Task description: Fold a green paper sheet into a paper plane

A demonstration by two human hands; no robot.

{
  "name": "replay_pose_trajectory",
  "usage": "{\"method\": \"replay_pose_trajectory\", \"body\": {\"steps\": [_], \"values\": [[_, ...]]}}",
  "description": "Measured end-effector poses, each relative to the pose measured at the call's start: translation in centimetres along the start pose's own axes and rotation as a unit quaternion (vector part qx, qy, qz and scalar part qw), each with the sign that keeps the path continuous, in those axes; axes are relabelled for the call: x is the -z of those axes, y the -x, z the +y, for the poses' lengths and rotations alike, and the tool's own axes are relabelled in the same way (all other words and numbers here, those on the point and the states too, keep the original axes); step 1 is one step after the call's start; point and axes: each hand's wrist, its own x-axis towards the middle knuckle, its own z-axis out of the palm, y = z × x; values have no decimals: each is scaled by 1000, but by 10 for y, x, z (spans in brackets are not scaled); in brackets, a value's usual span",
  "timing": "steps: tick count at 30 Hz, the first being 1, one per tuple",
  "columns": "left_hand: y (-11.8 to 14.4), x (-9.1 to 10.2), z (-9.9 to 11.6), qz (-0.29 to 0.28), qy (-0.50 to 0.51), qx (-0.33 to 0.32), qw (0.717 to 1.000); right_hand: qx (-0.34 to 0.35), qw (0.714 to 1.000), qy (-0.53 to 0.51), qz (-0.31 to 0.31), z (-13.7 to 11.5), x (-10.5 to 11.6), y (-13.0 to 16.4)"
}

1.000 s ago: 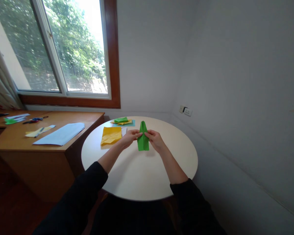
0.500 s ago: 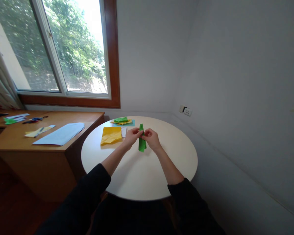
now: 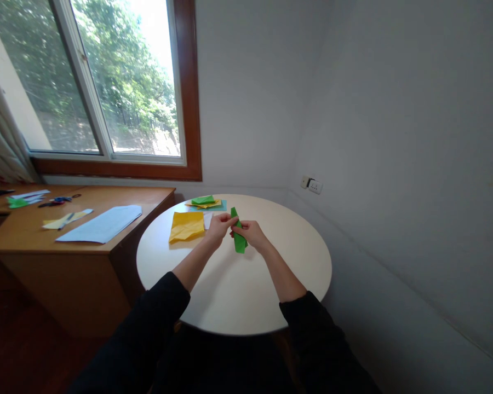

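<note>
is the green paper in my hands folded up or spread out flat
Folded. The green paper shows as a narrow strip with a pointed far end, pinched between the left hand and right hand above the round table.

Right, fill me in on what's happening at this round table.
A person in dark sleeves is folding a narrow green paper piece over the white round table. The left hand pinches its upper end, and the right hand grips it along the side. A yellow sheet lies to the left on the table, with a small stack of coloured papers behind it. More paper sits on the wooden desk nearby.
</note>
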Motion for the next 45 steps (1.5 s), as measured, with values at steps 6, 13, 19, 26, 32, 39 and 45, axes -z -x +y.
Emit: {"method": "replay_pose_trajectory", "body": {"steps": [6,13,19,26,32,39,45], "values": [[0,-4,-2,13,58,28,998,-6,999,-15,33,5,-3,-5],[-4,0,-8,50,69,67,994,-23,999,-28,2,11,-8,0],[-4,4,-14,56,67,78,993,-31,999,-29,5,17,-8,-2],[-6,16,-16,35,58,63,996,-49,999,-16,2,26,-5,1],[-6,20,-27,18,41,77,996,-45,999,-21,15,30,-6,3],[-5,26,-34,20,25,66,997,-60,998,-24,9,32,-6,6],[-6,28,-36,22,17,68,997,-67,997,-35,11,34,-5,7]]}}
